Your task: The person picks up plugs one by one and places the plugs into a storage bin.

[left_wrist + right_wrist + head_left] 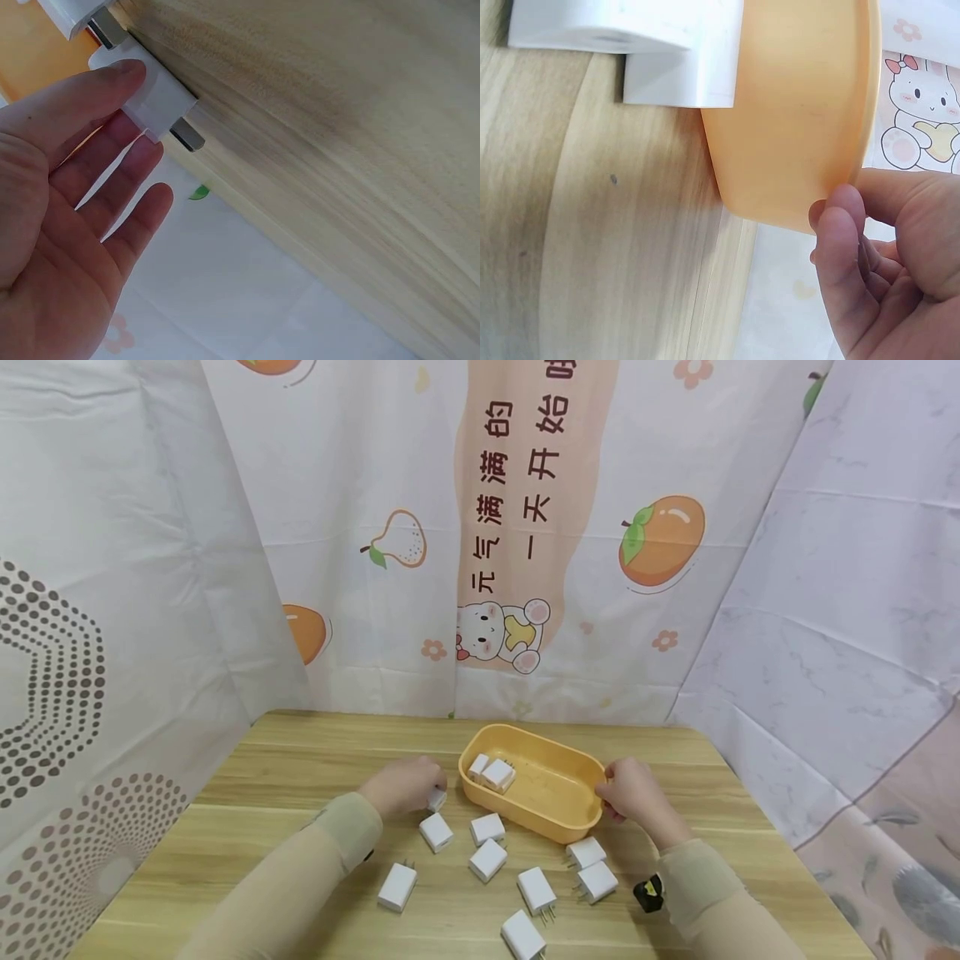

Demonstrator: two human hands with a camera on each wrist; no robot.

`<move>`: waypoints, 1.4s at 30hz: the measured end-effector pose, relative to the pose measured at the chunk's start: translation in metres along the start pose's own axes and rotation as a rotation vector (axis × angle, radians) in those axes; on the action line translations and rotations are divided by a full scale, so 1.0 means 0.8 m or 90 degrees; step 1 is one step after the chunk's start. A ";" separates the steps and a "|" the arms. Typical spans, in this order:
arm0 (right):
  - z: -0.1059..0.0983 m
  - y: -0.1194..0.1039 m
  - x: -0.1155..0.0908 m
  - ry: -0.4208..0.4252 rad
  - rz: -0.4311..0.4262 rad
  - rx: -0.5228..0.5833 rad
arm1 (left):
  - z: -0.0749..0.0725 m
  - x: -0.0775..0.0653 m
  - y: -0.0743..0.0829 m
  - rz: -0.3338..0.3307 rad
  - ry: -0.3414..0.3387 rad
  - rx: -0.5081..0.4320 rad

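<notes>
My left hand (405, 785) pinches a white plug-in charger (159, 97) between thumb and fingers, just left of the yellow-orange plastic basket (551, 781). Flat metal prongs show at the charger's end in the left wrist view. With its thumb and fingertips, my right hand (633, 791) grips the basket's right end by the rim. A few white chargers (497, 774) lie inside the basket at its left end. Near my left hand on the table is another charger (436, 832).
Several more white chargers lie scattered before the basket, among them one at the left (397, 887), one in the middle (488, 860) and one near the front (523, 935). The wooden table (300, 802) ends at a printed curtain (375, 635) behind.
</notes>
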State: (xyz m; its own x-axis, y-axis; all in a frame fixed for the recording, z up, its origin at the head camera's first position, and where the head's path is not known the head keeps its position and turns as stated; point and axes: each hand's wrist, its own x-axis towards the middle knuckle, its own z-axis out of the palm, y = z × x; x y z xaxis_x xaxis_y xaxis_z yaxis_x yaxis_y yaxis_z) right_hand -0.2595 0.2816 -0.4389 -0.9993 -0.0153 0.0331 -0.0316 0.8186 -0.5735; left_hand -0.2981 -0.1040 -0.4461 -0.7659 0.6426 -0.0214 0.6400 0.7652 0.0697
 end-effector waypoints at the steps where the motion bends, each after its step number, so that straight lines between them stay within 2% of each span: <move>1: 0.000 -0.001 0.000 0.000 -0.001 0.000 | -0.001 0.001 0.001 0.000 0.001 0.003; 18: -0.002 -0.001 0.001 -0.005 -0.004 0.000 | -0.010 0.001 0.011 -0.013 -0.003 0.018; 32: 0.003 0.005 0.003 -0.007 -0.002 0.003 | 0.005 0.003 0.001 0.011 0.010 0.004; 42: 0.001 0.002 0.003 -0.006 0.003 0.002 | 0.001 0.002 -0.001 0.033 0.025 0.028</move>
State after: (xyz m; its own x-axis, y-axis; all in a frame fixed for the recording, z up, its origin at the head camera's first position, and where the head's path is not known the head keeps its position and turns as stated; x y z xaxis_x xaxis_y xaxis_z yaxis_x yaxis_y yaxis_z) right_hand -0.2620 0.2827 -0.4405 -0.9996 -0.0172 0.0222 -0.0269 0.8172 -0.5757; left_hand -0.2999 -0.1035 -0.4470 -0.7327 0.6802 0.0196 0.6805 0.7323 0.0263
